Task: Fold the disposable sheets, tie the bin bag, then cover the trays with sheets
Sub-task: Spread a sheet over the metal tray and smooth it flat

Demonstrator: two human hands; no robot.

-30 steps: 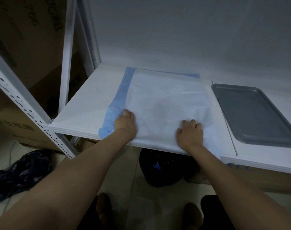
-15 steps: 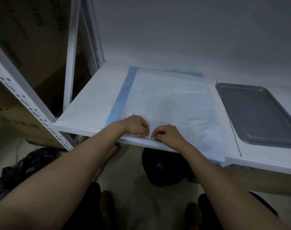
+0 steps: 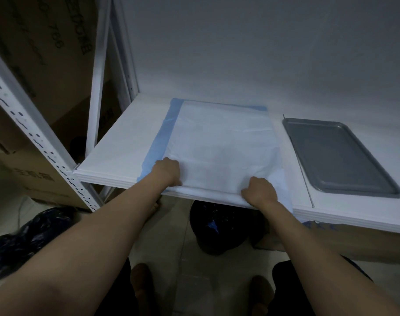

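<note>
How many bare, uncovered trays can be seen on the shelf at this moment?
1. The grey tray lies flat on the right part of the white shelf, beside the blue-edged sheet that both hands grip. Whether another tray lies under that sheet cannot be told.

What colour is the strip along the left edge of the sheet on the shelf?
Light blue; the rest of the sheet is white. The head view shows the strip clearly.

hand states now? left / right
Left hand: closed, gripping the near edge of the disposable sheet.
Right hand: closed, gripping the same sheet's near edge.
</note>
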